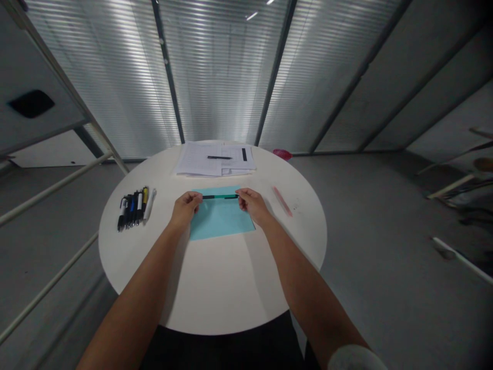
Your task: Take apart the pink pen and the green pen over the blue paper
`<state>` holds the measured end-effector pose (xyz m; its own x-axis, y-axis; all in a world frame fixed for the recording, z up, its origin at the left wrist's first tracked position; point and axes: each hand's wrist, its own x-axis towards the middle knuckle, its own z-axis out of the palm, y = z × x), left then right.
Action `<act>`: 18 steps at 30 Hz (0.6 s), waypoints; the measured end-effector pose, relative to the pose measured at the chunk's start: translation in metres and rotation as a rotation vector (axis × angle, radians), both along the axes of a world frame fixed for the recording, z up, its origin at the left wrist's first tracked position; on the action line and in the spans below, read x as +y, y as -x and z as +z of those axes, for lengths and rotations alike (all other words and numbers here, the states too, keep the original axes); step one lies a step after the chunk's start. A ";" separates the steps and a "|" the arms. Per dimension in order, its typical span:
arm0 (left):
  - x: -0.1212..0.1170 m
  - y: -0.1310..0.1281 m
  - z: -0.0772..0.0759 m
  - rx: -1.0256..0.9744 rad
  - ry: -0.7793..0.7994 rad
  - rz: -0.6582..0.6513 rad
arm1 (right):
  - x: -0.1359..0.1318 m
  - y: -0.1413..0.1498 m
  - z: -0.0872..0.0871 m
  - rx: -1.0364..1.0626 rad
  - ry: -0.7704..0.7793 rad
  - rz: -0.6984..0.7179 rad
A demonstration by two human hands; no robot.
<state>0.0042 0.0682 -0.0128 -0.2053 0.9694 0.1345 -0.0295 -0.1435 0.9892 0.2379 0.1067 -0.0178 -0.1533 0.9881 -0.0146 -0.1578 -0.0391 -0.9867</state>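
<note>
A slim dark-and-green pen lies level across the top edge of a light blue sheet of paper. My left hand pinches the pen's left end, and my right hand pinches its right end. Both hands rest just above the sheet on the round white table. To the left of my left hand lies a row of several pens and markers, side by side. A pink ruler-like strip lies to the right of my right hand.
A stack of printed papers lies at the table's far edge, with a black pen and a dark strip on it. A pink object sits beyond the table. Railings stand on the left, and loose items lie on the floor at right.
</note>
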 end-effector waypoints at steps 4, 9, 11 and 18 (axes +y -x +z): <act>0.002 0.002 -0.003 -0.008 0.011 -0.001 | 0.001 0.000 0.000 0.022 0.025 -0.011; 0.003 0.003 -0.003 -0.002 0.020 -0.020 | 0.001 0.000 0.001 0.027 0.033 -0.005; 0.002 0.003 -0.002 0.001 0.028 -0.014 | 0.000 0.000 0.002 0.024 0.030 -0.005; 0.001 0.002 -0.001 0.017 0.041 -0.007 | 0.001 0.000 0.001 0.015 0.036 -0.002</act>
<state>0.0018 0.0697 -0.0139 -0.1969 0.9756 0.0976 -0.0137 -0.1022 0.9947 0.2382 0.1075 -0.0167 -0.1518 0.9873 -0.0474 -0.1728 -0.0737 -0.9822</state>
